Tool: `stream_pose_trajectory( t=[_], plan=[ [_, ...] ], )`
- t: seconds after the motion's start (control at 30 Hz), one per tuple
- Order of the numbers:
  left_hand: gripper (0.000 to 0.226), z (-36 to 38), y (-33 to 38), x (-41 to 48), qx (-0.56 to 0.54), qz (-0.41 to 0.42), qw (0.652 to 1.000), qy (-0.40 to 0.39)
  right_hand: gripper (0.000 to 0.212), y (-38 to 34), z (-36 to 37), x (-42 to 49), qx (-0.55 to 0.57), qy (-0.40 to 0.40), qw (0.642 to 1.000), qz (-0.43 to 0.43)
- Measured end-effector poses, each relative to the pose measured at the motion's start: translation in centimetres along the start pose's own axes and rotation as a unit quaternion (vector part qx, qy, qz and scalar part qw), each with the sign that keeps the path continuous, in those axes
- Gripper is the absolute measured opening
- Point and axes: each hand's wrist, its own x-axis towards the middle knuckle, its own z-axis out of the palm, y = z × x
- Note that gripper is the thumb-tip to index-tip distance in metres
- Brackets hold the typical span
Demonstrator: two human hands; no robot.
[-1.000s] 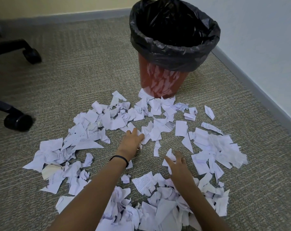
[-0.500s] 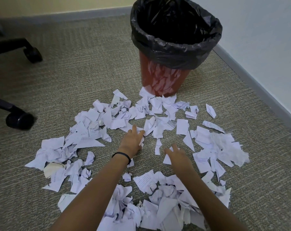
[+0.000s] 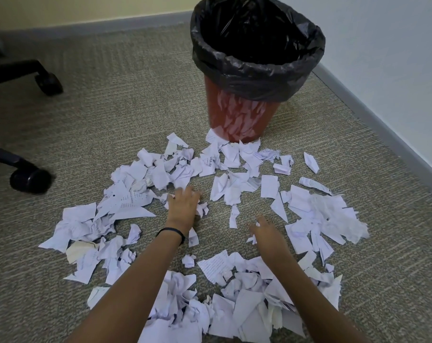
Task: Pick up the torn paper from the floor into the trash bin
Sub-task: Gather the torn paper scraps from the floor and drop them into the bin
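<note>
right grip (image 3: 268, 235) slid forward onto a paper scrap (image 3: 252, 240), left grip (image 3: 182, 206) edged forward, blurred

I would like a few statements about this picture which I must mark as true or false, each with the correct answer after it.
1. The trash bin has a black bag folded over its rim. True.
2. The trash bin lies on its side. False: it stands upright on the carpet.
3. The left hand has a dark band at the wrist. True.
4. The right hand is above the bin's opening. False: it is low, among the torn paper on the floor in front of the bin.
5. Black chair casters stand at the left. True.
</note>
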Motion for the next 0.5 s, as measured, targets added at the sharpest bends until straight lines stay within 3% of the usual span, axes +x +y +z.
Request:
stream_pose_trajectory(
  t=[0.13, 0.27, 0.4, 0.5],
  plan=[
    [0.047, 0.0, -0.8, -0.1, -0.060, 0.029, 0.998, -0.012, 0.028, 0.4, 0.1, 0.2, 0.033, -0.007, 0.999, 0.000],
    [0.041, 0.4, -2.0, -0.5, -0.051, 0.059, 0.997, 0.001, 0.019, 0.9, 0.1, 1.0, 0.123, -0.026, 0.992, 0.018],
    [0.038, 0.2, -2.9, -0.9, -0.041, 0.054, 0.997, 0.021, 0.022, 0.8, -1.3, 1.2, 0.235, 0.009, 0.971, 0.042],
    [0.034, 0.0, -3.8, -1.1, -0.044, 0.097, 0.994, 0.019, 0.017, 0.5, -3.7, 1.5, 0.322, 0.043, 0.945, 0.046]
  ],
)
